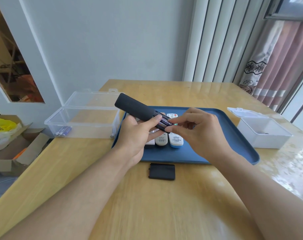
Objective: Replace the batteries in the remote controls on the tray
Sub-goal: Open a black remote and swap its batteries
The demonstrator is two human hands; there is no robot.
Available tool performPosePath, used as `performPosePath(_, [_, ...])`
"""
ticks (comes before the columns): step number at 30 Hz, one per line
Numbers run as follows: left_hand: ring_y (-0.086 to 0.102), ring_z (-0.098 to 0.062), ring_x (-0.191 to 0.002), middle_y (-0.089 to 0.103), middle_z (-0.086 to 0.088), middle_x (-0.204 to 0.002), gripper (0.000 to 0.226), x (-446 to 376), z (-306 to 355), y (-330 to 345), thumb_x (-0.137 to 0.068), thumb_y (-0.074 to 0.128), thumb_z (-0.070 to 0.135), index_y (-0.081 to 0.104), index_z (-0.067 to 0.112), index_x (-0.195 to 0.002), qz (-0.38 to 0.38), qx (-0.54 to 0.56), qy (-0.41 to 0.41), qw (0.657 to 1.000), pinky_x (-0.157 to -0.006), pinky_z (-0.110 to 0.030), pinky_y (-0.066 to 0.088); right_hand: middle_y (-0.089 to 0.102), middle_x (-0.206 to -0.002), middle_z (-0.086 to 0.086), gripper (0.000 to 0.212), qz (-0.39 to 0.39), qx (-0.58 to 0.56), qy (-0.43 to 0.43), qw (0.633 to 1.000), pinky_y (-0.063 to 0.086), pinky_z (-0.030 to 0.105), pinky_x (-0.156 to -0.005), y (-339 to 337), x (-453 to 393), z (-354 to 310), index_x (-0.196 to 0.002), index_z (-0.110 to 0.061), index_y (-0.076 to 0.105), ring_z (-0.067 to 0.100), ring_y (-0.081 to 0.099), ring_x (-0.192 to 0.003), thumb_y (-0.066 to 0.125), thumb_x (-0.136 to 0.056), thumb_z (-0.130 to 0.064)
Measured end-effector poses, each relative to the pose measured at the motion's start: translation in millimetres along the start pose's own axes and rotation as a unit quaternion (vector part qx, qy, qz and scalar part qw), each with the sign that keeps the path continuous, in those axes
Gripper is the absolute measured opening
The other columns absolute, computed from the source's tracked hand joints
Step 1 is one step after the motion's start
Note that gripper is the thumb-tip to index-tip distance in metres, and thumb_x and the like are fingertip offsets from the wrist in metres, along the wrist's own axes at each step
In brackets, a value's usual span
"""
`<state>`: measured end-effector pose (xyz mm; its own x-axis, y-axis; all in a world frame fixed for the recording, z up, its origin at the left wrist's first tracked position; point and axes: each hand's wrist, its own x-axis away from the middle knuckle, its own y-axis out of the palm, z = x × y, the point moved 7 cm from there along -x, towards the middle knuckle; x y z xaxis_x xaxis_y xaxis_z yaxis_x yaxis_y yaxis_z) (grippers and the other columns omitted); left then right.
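Black remote point(135, 106) lay back-up above blue tray point(234, 149), compartment open, batteries point(163, 124) seated; cover point(161, 171) on table.

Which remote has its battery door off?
The black remote, held above the tray in the left hand. Its batteries show; the white remotes lie face-up on the tray.

Head camera looks forward and down, close over the table point(164, 205).

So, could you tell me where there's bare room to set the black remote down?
Free: the tray's right half, and the table nearer you than the battery cover. Crowded: tray's left, with the white remotes.
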<state>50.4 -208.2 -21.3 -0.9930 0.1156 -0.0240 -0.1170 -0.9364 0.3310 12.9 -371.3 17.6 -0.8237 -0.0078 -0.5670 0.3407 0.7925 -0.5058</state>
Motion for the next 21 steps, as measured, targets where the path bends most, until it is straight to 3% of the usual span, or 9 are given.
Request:
performPosePath(5, [0.076,-0.023,-0.090,0.078,-0.008,-0.096,0.012,-2,4,0,-0.092,0.068,0.000,0.062,0.004,-0.101,-0.026,-0.011,-0.017,0.999,-0.076,-0.037,0.064,0.064,-0.079,-0.011,0.022,-0.030,-0.045,0.004,0.999,0.035,0.017,-0.058,-2,-5,2,-0.090,-0.037,0.080,0.009,0.048,-0.060,0.078,-0.069,-0.044])
performPosePath(8, [0.075,-0.024,-0.094,0.078,-0.009,-0.099,0.014,-2,4,0,-0.092,0.068,0.001,0.064,0.002,-0.105,-0.048,-0.027,-0.028,0.998,-0.080,-0.039,0.063,0.067,-0.077,-0.012,0.021,-0.046,-0.062,0.024,0.997,0.038,0.021,-0.059,-1,-5,4,-0.085,-0.039,0.079,0.008,0.048,-0.059,0.081,-0.065,-0.046])
performPosePath(11, [0.073,-0.028,-0.101,0.076,-0.014,-0.111,0.019,-2,4,0,-0.093,0.067,0.001,0.065,-0.003,-0.112,-0.066,-0.036,-0.041,0.996,-0.081,-0.042,0.063,0.072,-0.074,-0.016,0.029,-0.066,-0.109,0.081,0.988,0.044,0.029,-0.061,1,-5,11,-0.080,-0.031,0.074,0.011,0.050,-0.062,0.085,-0.058,-0.046])
performPosePath(13, [0.074,-0.024,-0.096,0.077,-0.011,-0.106,0.014,-2,4,1,-0.093,0.067,0.001,0.066,-0.001,-0.107,-0.073,-0.039,-0.042,0.996,-0.078,-0.039,0.063,0.077,-0.079,-0.009,0.037,-0.084,-0.134,0.113,0.981,0.051,0.040,-0.070,3,-4,12,-0.080,-0.025,0.070,0.017,0.058,-0.068,0.088,-0.055,-0.045])
performPosePath(17, [0.074,-0.021,-0.091,0.077,-0.006,-0.100,0.011,-2,5,2,-0.093,0.067,0.001,0.065,0.003,-0.104,-0.089,-0.047,-0.041,0.994,-0.075,-0.037,0.064,0.078,-0.078,0.001,0.044,-0.102,-0.145,0.157,0.972,0.054,0.044,-0.075,6,0,12,-0.084,-0.010,0.064,0.022,0.071,-0.071,0.088,-0.058,-0.035])
performPosePath(19, [0.075,-0.023,-0.093,0.076,-0.007,-0.100,0.012,-2,4,3,-0.092,0.068,0.001,0.065,0.004,-0.104,-0.090,-0.053,-0.037,0.994,-0.078,-0.039,0.064,0.077,-0.076,0.004,0.043,-0.102,-0.154,0.176,0.967,0.050,0.044,-0.063,6,1,13,-0.079,-0.008,0.060,0.035,0.065,-0.068,0.089,-0.060,-0.032])
performPosePath(21, [0.075,-0.025,-0.095,0.075,-0.012,-0.103,0.017,-2,3,3,-0.091,0.070,0.000,0.064,0.003,-0.106,-0.086,-0.067,-0.029,0.994,-0.082,-0.043,0.063,0.072,-0.073,0.012,0.040,-0.100,-0.163,0.201,0.961,0.036,0.032,-0.049,7,3,18,-0.075,-0.010,0.055,0.029,0.052,-0.062,0.091,-0.066,-0.025])
